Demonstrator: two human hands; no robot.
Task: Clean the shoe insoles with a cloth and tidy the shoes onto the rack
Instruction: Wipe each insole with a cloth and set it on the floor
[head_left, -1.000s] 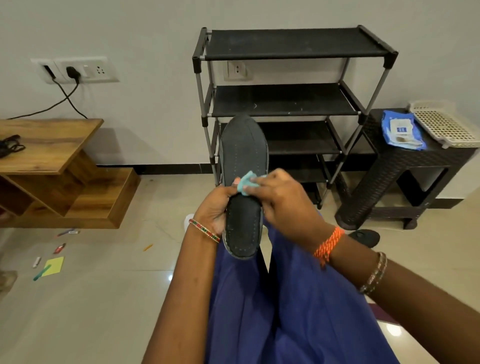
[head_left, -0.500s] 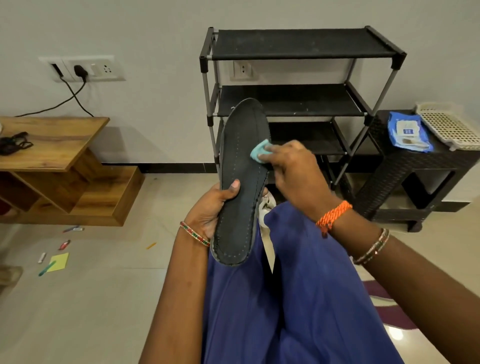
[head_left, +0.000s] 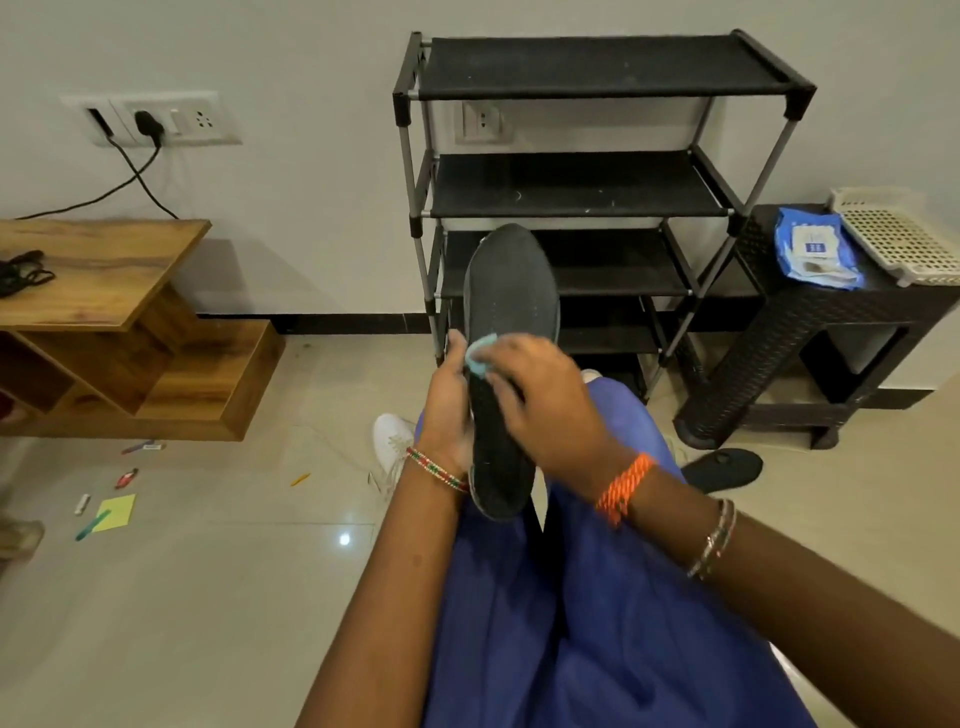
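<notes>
Insole (head_left: 511, 312) under cloth (head_left: 478, 358)

The flat foam insole (head_left: 511, 332) is dark grey, with a line of small pale stitch dots along its edge. The small folded cloth (head_left: 479, 357) on it is light turquoise. The metal shoe rack (head_left: 597, 182) has black shelves and grey poles. The woven plastic stool (head_left: 810, 332) is dark brown; the wipes packet (head_left: 815, 254) on it is blue and white. The leather sneaker (head_left: 390, 441) on the floor is white.
</notes>
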